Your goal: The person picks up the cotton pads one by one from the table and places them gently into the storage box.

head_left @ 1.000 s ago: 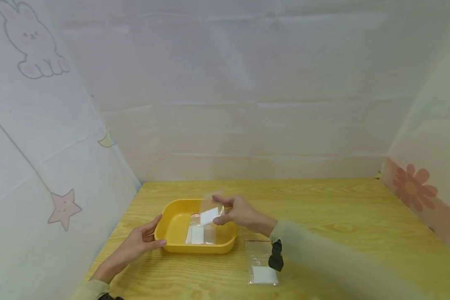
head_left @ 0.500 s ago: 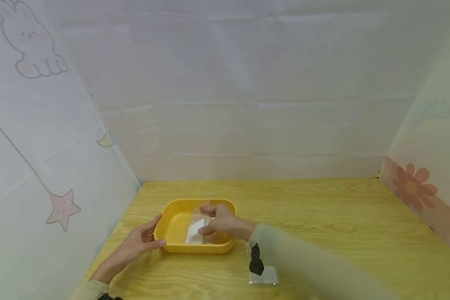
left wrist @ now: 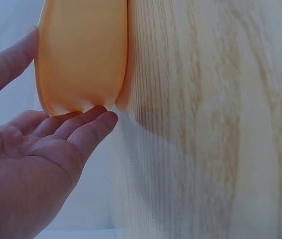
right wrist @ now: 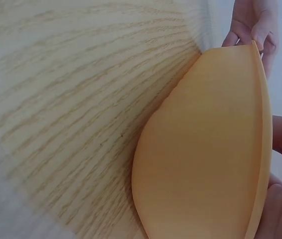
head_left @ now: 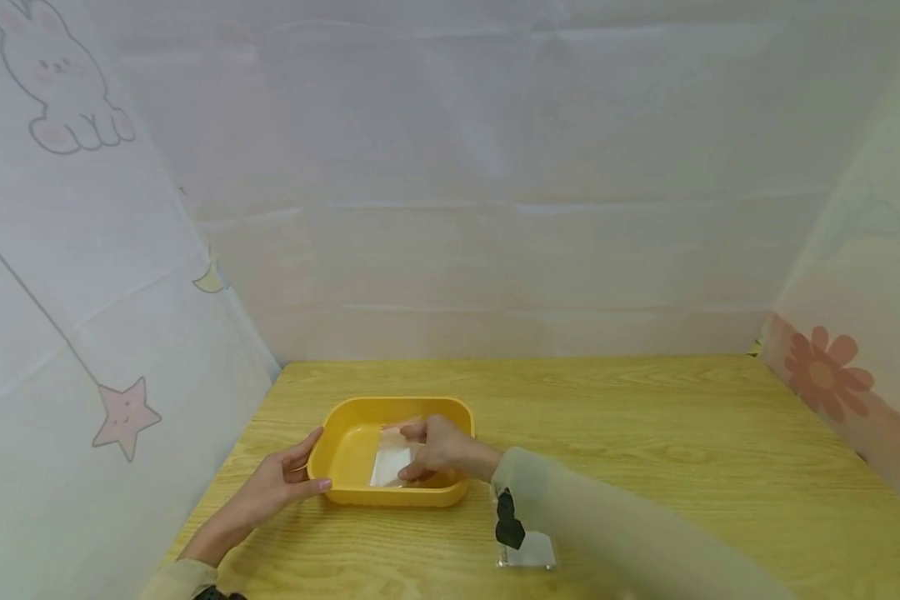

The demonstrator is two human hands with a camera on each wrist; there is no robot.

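Observation:
In the head view a yellow plastic basin [head_left: 397, 497] stands on the table. My left hand [head_left: 270, 487] holds its left end, thumb on the near rim and fingers along the outer wall; the left wrist view shows these fingertips against the orange-looking wall [left wrist: 83, 55]. My right hand [head_left: 441, 450] reaches down inside the basin, thumb and forefinger at a small clear zip bag with a white card inside, mostly hidden under the hand. Bags with white cards [head_left: 390, 468] lie on the basin floor beside the fingertips. In the right wrist view the basin wall hides the right fingertips.
Another clear bag with a white card [head_left: 532, 550] lies on the wooden table [head_left: 645, 433], in front of the basin's right end and partly covered by my right wrist strap [head_left: 508, 525]. Pale printed cloth [head_left: 495, 250] hangs round the back and sides.
My right hand has lowered the bag from above the basin into it and come down left and nearer. The left hand has kept its hold on the basin.

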